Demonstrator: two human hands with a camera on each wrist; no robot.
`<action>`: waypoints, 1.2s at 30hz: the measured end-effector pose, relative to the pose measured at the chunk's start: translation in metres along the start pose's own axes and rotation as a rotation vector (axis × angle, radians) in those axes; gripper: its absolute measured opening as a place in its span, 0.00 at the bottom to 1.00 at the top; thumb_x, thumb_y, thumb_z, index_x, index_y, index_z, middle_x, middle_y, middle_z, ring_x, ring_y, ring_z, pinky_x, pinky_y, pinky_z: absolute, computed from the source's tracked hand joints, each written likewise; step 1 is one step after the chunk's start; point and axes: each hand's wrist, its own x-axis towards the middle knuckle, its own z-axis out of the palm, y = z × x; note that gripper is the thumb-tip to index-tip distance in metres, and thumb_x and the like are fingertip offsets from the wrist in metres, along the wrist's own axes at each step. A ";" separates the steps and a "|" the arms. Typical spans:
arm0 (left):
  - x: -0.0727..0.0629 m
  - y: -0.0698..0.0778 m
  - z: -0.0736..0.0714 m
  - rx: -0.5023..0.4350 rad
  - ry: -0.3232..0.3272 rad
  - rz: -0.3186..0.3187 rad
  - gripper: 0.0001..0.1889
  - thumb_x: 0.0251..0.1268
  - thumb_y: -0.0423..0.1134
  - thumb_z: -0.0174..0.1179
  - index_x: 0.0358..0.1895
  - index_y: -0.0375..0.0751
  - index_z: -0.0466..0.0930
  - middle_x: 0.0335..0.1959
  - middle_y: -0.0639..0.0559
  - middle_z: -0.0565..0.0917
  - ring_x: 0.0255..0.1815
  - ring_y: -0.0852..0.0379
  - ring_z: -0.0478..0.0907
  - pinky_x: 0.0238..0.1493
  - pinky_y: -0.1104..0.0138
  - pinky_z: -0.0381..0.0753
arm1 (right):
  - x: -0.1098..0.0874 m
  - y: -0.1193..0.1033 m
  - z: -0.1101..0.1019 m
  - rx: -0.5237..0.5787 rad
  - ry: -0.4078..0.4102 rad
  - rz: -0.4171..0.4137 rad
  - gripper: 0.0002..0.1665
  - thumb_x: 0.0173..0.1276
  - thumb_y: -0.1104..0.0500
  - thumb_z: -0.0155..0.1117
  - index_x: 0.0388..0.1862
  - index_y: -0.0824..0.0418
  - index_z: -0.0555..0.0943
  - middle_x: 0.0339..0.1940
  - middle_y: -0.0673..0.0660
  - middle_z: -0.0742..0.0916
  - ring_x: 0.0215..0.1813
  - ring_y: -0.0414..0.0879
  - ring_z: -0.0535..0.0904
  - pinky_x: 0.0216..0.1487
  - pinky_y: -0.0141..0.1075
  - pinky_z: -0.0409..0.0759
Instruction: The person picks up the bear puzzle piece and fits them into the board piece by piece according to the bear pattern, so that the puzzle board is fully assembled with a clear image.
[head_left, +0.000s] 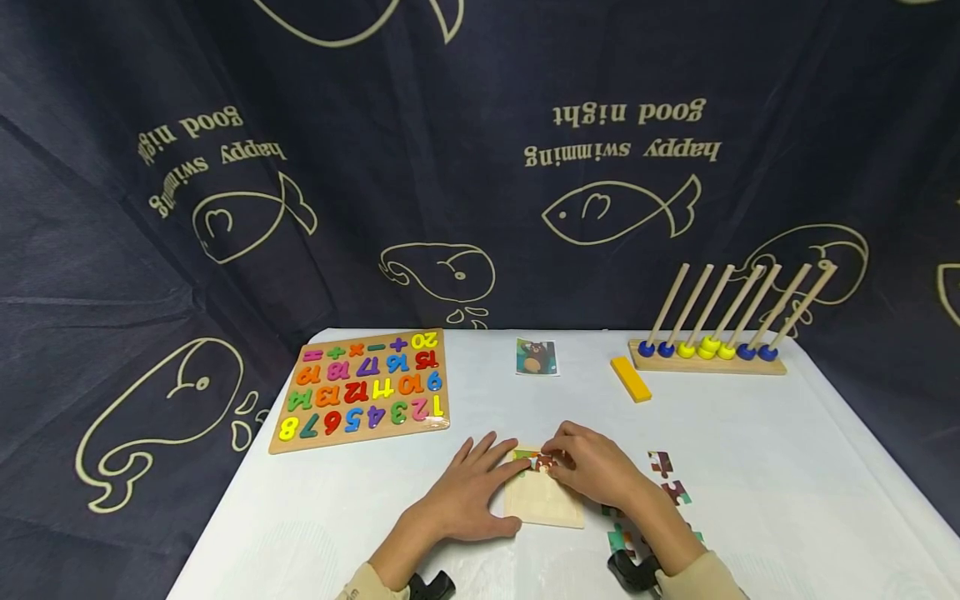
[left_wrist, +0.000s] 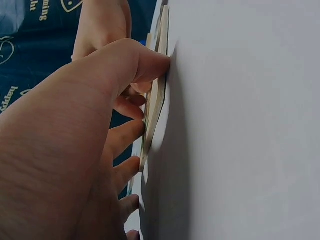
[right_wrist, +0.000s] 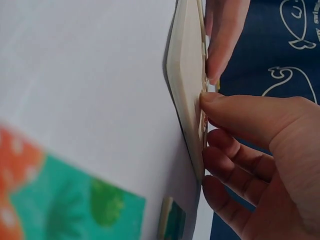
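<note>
A pale wooden puzzle tray lies on the white table between both hands, a few coloured jigsaw pieces along its far edge. My left hand is spread flat at the tray's left side; its index finger touches the pieces at the far edge, and its thumb rests against the near left corner. With thumb and fingers, my right hand pinches a reddish-brown puzzle piece at the far edge, partly covered by the fingertips. In the right wrist view, the right thumb presses on the rim of the tray.
Several loose puzzle pieces lie right of the tray, some under the right forearm. A bear picture card and a yellow block lie farther back. A number board is at left, a peg-and-bead stand at back right.
</note>
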 end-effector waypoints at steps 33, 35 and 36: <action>-0.001 -0.004 0.004 -0.084 0.003 0.011 0.42 0.53 0.66 0.59 0.74 0.62 0.59 0.76 0.54 0.54 0.76 0.44 0.43 0.71 0.44 0.41 | -0.058 0.068 -0.047 0.200 0.112 0.168 0.15 0.60 0.62 0.71 0.47 0.56 0.85 0.38 0.46 0.82 0.32 0.38 0.74 0.32 0.32 0.77; -0.001 -0.004 0.003 -0.083 0.002 0.009 0.42 0.53 0.66 0.59 0.74 0.62 0.59 0.76 0.55 0.54 0.76 0.45 0.42 0.71 0.44 0.41 | -0.064 0.075 -0.050 0.191 0.115 0.197 0.16 0.60 0.62 0.71 0.48 0.57 0.85 0.37 0.46 0.82 0.32 0.38 0.74 0.31 0.32 0.76; -0.001 -0.004 0.004 -0.083 0.005 0.011 0.42 0.53 0.66 0.59 0.74 0.62 0.59 0.76 0.54 0.54 0.76 0.44 0.43 0.71 0.44 0.41 | -0.066 0.078 -0.052 0.183 0.111 0.207 0.16 0.59 0.62 0.71 0.48 0.57 0.85 0.37 0.46 0.82 0.32 0.39 0.73 0.31 0.32 0.76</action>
